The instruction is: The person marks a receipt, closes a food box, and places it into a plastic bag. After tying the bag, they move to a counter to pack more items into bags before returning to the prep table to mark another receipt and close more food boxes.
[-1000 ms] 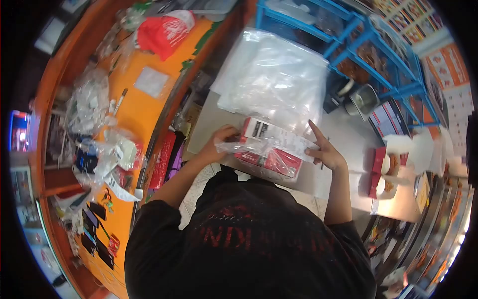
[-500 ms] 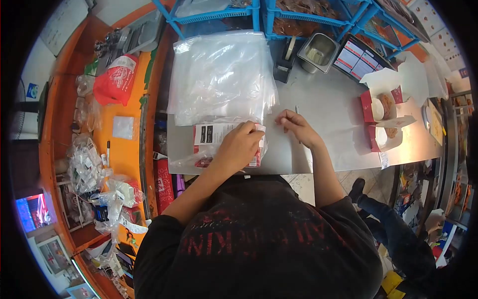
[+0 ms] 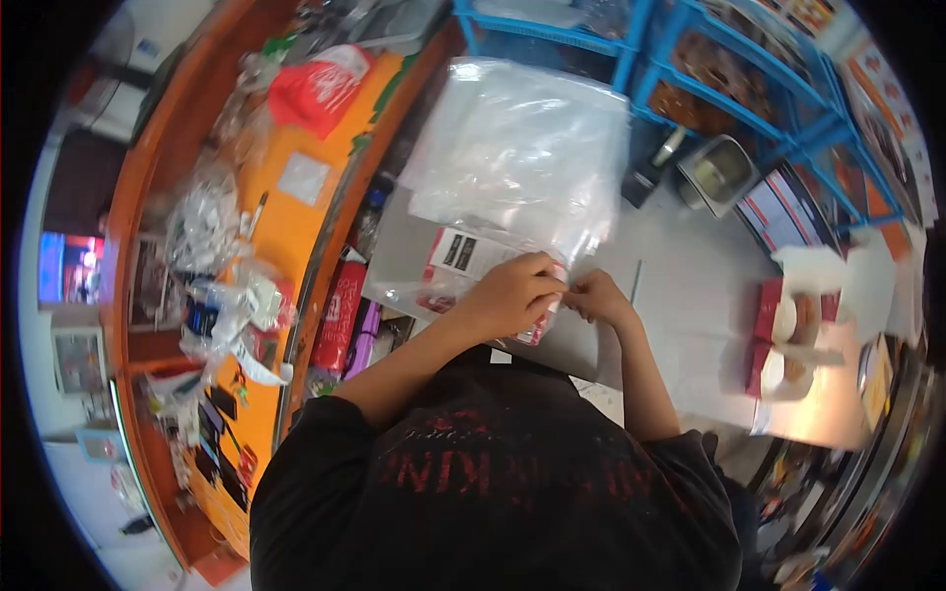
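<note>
A red box in a clear plastic bag (image 3: 448,271), with a white printed slip on top, lies at the near edge of the steel table (image 3: 680,295). My left hand (image 3: 512,295) lies on the bag's right end, fingers curled over it. My right hand (image 3: 596,295) meets it there, fingertips pinching the same end of the bag. A thick stack of clear plastic bags (image 3: 522,148) lies just beyond.
An orange counter (image 3: 296,227) with a red bag (image 3: 320,84), pens and plastic-wrapped clutter runs along the left. Blue wire shelving (image 3: 709,69) stands behind the table. A steel tub (image 3: 719,172) and open red food boxes (image 3: 788,335) sit to the right.
My right hand came in from the bare table to the bag's right end, joining my left hand. The camera view swung, tilting the scene.
</note>
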{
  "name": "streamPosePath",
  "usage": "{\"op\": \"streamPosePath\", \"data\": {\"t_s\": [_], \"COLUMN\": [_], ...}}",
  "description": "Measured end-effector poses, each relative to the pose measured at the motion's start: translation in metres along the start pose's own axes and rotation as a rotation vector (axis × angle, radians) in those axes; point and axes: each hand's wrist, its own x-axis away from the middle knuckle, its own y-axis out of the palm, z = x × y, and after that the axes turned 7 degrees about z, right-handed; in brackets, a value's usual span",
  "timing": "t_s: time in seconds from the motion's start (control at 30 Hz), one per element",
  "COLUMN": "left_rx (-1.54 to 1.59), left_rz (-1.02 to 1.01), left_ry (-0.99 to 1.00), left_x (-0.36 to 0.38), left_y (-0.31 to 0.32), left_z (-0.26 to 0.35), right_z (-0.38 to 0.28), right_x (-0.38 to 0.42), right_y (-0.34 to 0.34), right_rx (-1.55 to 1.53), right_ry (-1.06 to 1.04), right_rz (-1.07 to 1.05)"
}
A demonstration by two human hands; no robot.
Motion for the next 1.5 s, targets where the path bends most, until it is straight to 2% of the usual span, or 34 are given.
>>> {"op": "streamPosePath", "data": {"t_s": [0.07,0.1,0.13,0.17,0.2,0.27,0.3,0.37,0.4,0.47,0.5,0.57,0.6,0.63,0.7,0.73,0.8,0.83,0.9,0.97,1.07,1.23,1.3,1.33,1.37,1.4,1.43,1.5], "left_rx": [0.076,0.065,0.161,0.265,0.267,0.393,0.398,0.525,0.535,0.7,0.708,0.855,1.067,1.081,1.003,1.013,1.232,1.223,1.393,1.472,1.49,1.442,1.428,1.452,1.448,1.389,1.327,1.355], "left_rz": [0.007,0.031,-0.136,-0.306,-0.292,-0.044,-0.033,0.342,0.354,0.83,0.849,1.173,1.115,1.144,0.628,0.668,0.319,0.371,0.927,1.023,1.123,1.355,1.434,1.381,1.414,1.535,1.653,1.715], "left_ry": [0.04,0.024,-0.123,-0.268,-0.275,-0.018,-0.016,-0.044,-0.037,-0.4,-0.393,-0.805,-0.912,-0.886,-0.981,-0.97,-0.783,-0.781,-0.458,-0.329,-0.226,-0.142,-0.124,-0.121,-0.118,-0.156,-0.186,-0.172], "left_x": [0.005,0.01,0.015,0.022,0.031,0.051,0.062,0.086,0.101,0.131,0.143,0.166,0.176,0.192,0.208,0.215,0.23,0.234,0.234,0.242,0.259,0.296,0.315,0.329,0.336,0.341,0.342,0.347], "left_y": [-0.007,-0.017,-0.03,-0.041,-0.051,-0.07,-0.08,-0.1,-0.109,-0.122,-0.128,-0.141,-0.145,-0.147,-0.164,-0.176,-0.2,-0.208,-0.226,-0.262,-0.309,-0.358,-0.373,-0.375,-0.373,-0.375,-0.379,-0.383], "left_z": [0.004,0.011,0.021,0.029,0.033,0.035,0.029,0.013,0.0,-0.037,-0.054,-0.096,-0.116,-0.127,-0.124,-0.134,-0.149,-0.154,-0.163,-0.169,-0.18,-0.211,-0.233,-0.249,-0.26,-0.265,-0.271,-0.278], "right_z": [-0.005,-0.017,-0.032,-0.051,-0.073,-0.121,-0.136,-0.161,-0.163,-0.168,-0.182,-0.217,-0.233,-0.252,-0.289,-0.308,-0.349,-0.368,-0.406,-0.444,-0.478,-0.527,-0.533,-0.532,-0.529,-0.526,-0.525,-0.525], "right_x": [0.001,0.006,0.012,0.019,0.029,0.051,0.055,0.059,0.05,0.023,0.018,0.009,0.003,-0.003,-0.014,-0.021,-0.034,-0.041,-0.053,-0.057,-0.069,-0.086,-0.097,-0.103,-0.111,-0.116,-0.121,-0.133], "right_y": [0.008,0.005,0.002,-0.001,-0.002,0.009,0.025,0.057,0.069,0.096,0.107,0.13,0.144,0.158,0.187,0.203,0.241,0.259,0.286,0.314,0.357,0.403,0.415,0.418,0.418,0.421,0.423,0.419], "right_rx": [0.056,0.146,0.226,0.103,-0.022,0.152,0.163,0.655,0.672,0.397,0.414,0.245,0.231,0.25,0.162,0.133,0.114,0.074,0.108,0.475,0.593,0.548,0.276,0.275,0.167,0.063,0.071,0.045], "right_ry": [-0.028,-0.127,-0.227,-0.34,-0.446,-0.79,-0.793,-0.869,-0.871,-0.886,-0.897,-0.815,-0.877,-0.908,-0.956,-0.996,-1.074,-1.129,-1.203,-1.404,-1.479,-1.611,-1.613,-1.622,-1.597,-1.564,-1.573,-1.489], "right_rz": [0.02,0.365,0.715,0.717,0.717,0.62,0.615,0.611,0.609,0.614,0.606,0.575,0.586,0.576,0.574,0.528,0.437,0.377,0.271,0.108,0.016,-0.182,-0.241,-0.272,-0.159,-0.046,-0.075,0.114]}}
